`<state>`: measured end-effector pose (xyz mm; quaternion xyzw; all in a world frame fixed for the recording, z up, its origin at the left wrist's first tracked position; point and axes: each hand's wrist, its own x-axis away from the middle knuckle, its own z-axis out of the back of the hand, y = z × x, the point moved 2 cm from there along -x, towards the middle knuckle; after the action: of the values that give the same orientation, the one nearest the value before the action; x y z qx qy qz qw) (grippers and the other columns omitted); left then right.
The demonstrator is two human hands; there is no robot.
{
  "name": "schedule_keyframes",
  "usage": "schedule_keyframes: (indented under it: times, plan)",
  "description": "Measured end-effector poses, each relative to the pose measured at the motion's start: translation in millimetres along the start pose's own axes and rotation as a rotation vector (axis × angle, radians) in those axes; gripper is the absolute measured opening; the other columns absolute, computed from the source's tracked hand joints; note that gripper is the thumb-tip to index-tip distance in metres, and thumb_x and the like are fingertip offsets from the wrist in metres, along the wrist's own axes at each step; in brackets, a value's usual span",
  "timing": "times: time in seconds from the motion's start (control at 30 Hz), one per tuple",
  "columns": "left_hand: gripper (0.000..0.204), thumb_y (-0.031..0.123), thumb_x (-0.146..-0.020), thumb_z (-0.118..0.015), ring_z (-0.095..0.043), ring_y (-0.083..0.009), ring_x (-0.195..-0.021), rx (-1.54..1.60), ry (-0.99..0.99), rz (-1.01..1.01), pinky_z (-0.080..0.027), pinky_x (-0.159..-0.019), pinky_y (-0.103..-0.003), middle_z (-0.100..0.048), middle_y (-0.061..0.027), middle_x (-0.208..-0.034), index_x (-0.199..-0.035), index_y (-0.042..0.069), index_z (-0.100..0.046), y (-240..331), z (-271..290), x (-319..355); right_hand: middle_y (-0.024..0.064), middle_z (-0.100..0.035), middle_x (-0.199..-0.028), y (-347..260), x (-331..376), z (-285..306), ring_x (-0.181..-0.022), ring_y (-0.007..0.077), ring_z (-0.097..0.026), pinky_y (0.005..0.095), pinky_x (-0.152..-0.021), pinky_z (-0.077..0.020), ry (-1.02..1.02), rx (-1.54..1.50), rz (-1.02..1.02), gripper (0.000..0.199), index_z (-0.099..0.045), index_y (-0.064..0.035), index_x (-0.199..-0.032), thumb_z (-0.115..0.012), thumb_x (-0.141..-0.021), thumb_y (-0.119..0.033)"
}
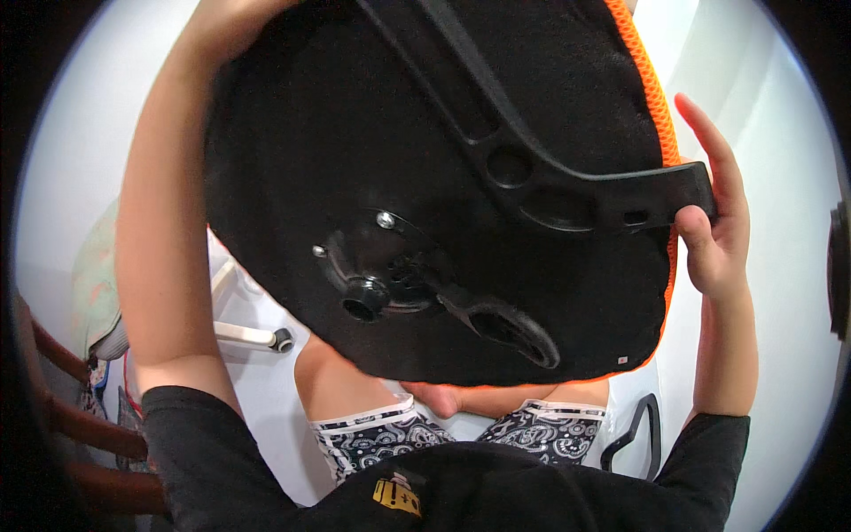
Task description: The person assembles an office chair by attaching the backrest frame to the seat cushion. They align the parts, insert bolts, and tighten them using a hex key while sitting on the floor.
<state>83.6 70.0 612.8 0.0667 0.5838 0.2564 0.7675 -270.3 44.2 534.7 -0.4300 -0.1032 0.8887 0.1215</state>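
Seat (372, 133) underside up, both hands gripping; white floor (780, 293), probably.

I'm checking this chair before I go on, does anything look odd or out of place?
The chair seat is off its base and held underside up. The right hand grips a black armrest bracket; the left hand at the top edge is mostly out of frame. The white wheeled base lies apart on the floor. No damage shows.

White floor (257, 390), wooden chair (66, 390)
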Motion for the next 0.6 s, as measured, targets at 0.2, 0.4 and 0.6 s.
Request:
schedule_keyframes:
  times: [0.2,0.4,0.6]
  plan:
    - [0.118,0.044,-0.049,-0.089,-0.048,-0.038,-0.12,-0.098,-0.308,0.319,-0.035,-0.104,-0.049,-0.05,-0.0304,-0.123,-0.14,0.002,-0.028,58,-36,-54,0.015,-0.044,-0.137,17,28,3,-0.116,0.0184,-0.052,0.031,-0.099,-0.0385,0.163,-0.37,-0.125,0.08,-0.028,0.004,-0.142,-0.063,-0.086,-0.043]
    - [0.098,0.057,-0.066,-0.076,-0.045,-0.0255,-0.123,-0.6,-0.568,0.271,-0.033,-0.104,-0.036,-0.051,-0.0137,-0.129,-0.142,0.011,-0.034,-48,-38,-48,0.0087,-0.055,-0.118,62,93,-47,-0.107,0.0146,-0.051,0.0289,-0.097,-0.0356,0.158,-0.6,-0.349,0.076,-0.029,0.0007,-0.143,-0.061,-0.089,-0.042]
    - [0.097,0.06,-0.064,-0.075,-0.041,-0.026,-0.127,-0.604,-0.588,0.491,-0.029,-0.106,-0.037,-0.048,-0.0125,-0.132,-0.14,0.015,-0.036,-84,-28,43,0.0073,-0.058,-0.114,84,119,-115,-0.102,0.0124,-0.053,0.0263,-0.094,-0.0382,0.001,-0.743,-0.469,0.065,-0.034,-0.0023,-0.142,-0.061,-0.09,-0.031]
